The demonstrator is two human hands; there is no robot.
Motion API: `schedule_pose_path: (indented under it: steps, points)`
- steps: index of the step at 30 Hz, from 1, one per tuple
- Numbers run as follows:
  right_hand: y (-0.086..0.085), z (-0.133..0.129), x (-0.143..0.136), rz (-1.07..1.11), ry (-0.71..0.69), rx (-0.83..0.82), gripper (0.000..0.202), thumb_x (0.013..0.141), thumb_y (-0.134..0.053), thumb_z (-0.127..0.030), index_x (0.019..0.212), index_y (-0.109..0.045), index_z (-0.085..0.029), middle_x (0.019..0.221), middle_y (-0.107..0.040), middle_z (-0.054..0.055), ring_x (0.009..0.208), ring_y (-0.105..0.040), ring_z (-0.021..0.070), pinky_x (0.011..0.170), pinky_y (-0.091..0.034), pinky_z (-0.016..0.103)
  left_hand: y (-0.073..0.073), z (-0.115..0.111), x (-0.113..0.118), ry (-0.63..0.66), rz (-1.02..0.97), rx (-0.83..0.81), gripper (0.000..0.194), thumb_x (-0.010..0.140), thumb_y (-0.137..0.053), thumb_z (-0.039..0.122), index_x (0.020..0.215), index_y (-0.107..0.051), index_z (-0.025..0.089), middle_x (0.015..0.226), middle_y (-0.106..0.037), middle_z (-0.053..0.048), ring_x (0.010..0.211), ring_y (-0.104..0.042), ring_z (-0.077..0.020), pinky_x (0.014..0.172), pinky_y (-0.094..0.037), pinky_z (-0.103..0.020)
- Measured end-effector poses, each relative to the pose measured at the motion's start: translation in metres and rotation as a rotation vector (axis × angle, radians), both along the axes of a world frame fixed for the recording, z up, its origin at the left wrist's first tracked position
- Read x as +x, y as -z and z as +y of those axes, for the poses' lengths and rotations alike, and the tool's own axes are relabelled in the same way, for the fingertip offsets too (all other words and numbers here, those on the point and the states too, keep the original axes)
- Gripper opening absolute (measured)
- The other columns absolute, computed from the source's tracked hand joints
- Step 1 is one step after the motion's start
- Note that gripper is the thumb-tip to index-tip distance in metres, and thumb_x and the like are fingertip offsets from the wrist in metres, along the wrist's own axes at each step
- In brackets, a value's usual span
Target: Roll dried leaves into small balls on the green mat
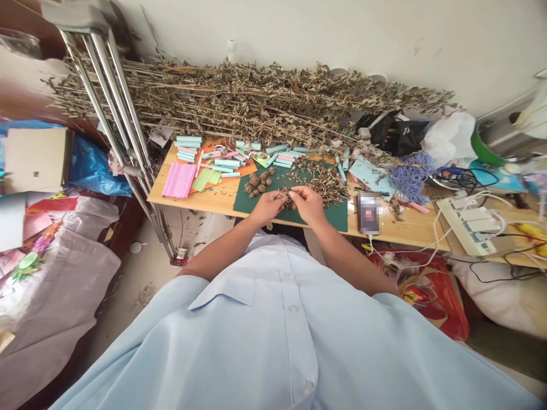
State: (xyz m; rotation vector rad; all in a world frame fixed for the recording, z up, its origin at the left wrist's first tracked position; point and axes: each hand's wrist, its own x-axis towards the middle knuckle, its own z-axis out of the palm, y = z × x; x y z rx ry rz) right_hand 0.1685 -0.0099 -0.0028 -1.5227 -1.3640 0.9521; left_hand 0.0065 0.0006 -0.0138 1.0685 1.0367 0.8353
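Shirt [290, 319] lay nearest, L hand [268, 207] closed on leaf bits [280, 197] over mat [338, 220], btwn balls [255, 181] & loose leaves [328, 183], R hand [308, 205] right beside, couldn't tell its grip; step looked like hand-working leaf, next move prob. needing light fingertip pressure.

The mat [337, 221] lies on the surface [205, 191] at mid-frame, balls [258, 183] on its left and leaf pieces [327, 185] on its right. Stalks [239, 97] stretch behind; the phone [368, 214] sits right of the mat, the power strip [465, 228] farther right.
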Motion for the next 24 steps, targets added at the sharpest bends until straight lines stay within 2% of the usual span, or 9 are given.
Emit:
schedule_pose_path:
  steps: [3,9,15,16,18,21,24]
  points:
    - [0.0,0.0,-0.005,0.084,-0.034,-0.018,0.038,0.078,-0.07,-0.046,0.106,-0.068,-0.021,0.087,-0.072,0.003,0.054,-0.057,0.0119,0.054,-0.049,0.029,0.0,-0.001,0.001,0.025,-0.008,0.008,0.027,0.083,-0.069,0.041,0.081,-0.062,0.015,0.06,-0.053,0.003,0.049,-0.042,-0.0062,0.049,-0.027,-0.021]
    - [-0.008,-0.003,0.003,0.085,0.01,0.012,0.033,0.079,-0.069,-0.043,0.102,-0.068,-0.02,0.081,-0.069,0.001,0.053,-0.054,0.011,0.054,-0.047,0.028,-0.006,-0.002,-0.001,-0.004,-0.036,-0.075,0.023,0.083,-0.071,0.036,0.083,-0.062,0.015,0.058,-0.051,0.003,0.047,-0.041,-0.006,0.047,-0.027,-0.02]
    - [-0.021,-0.021,0.012,0.005,-0.406,-0.166,0.028,0.076,-0.076,-0.043,0.091,-0.072,-0.02,0.064,-0.066,-0.002,0.05,-0.054,0.0122,0.051,-0.044,0.027,-0.005,0.0,-0.005,-0.004,-0.058,-0.051,0.018,0.084,-0.068,0.032,0.084,-0.061,0.016,0.057,-0.05,0.004,0.045,-0.039,-0.0059,0.046,-0.027,-0.02]
    - [-0.021,-0.022,0.011,-0.021,-0.405,-0.159,0.027,0.077,-0.075,-0.044,0.091,-0.073,-0.02,0.063,-0.066,-0.001,0.05,-0.054,0.0123,0.051,-0.044,0.027,-0.004,0.0,-0.005,0.003,-0.052,-0.041,0.017,0.084,-0.068,0.031,0.084,-0.061,0.016,0.056,-0.049,0.004,0.045,-0.039,-0.0061,0.046,-0.027,-0.02]
    - [-0.018,-0.021,0.008,-0.045,-0.29,-0.075,0.026,0.081,-0.072,-0.044,0.092,-0.073,-0.021,0.068,-0.069,0.0,0.054,-0.056,0.013,0.054,-0.046,0.028,-0.002,0.0,-0.005,0.028,-0.034,-0.027,0.016,0.083,-0.067,0.03,0.087,-0.063,0.015,0.055,-0.049,0.004,0.045,-0.038,-0.0063,0.047,-0.026,-0.02]
    - [-0.01,-0.014,0.003,-0.028,-0.138,0.055,0.031,0.082,-0.07,-0.041,0.107,-0.072,-0.022,0.088,-0.074,0.003,0.062,-0.06,0.0141,0.061,-0.052,0.03,-0.002,-0.001,-0.002,0.08,-0.009,-0.004,0.018,0.082,-0.065,0.026,0.096,-0.065,0.014,0.057,-0.05,0.005,0.047,-0.04,-0.0063,0.048,-0.027,-0.02]
    - [-0.003,-0.008,0.0,-0.026,-0.17,0.058,0.04,0.082,-0.071,-0.038,0.119,-0.068,-0.024,0.094,-0.075,0.003,0.064,-0.062,0.0145,0.066,-0.055,0.033,-0.005,-0.003,0.001,0.152,-0.032,0.054,0.025,0.08,-0.062,0.019,0.104,-0.067,0.013,0.063,-0.056,0.003,0.051,-0.044,-0.0063,0.051,-0.03,-0.02]
